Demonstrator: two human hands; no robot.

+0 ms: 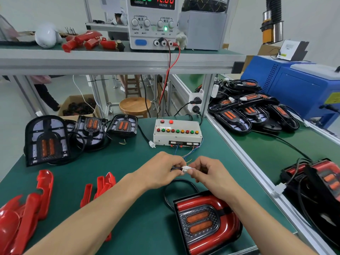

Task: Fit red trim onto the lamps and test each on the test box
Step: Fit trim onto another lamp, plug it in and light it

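A lamp with red trim fitted (206,220) lies on the green mat near the front edge, its black cable looping up to my hands. My left hand (161,170) pinches the lamp's cable end and my right hand (206,169) pinches a small white connector (187,169); the two plug halves meet between my fingertips. Thin coloured wires run from the connector back to the white test box (176,132) with its rows of red, green and orange buttons. Loose red trim pieces (100,186) lie at the left.
Three untrimmed black lamps (46,140) sit at the back left. A pile of black lamps (253,105) fills the right bench, with a trimmed lamp (320,183) nearer. A power supply (152,23) reading 12.00 V stands on the shelf above. More red trim (24,218) lies front left.
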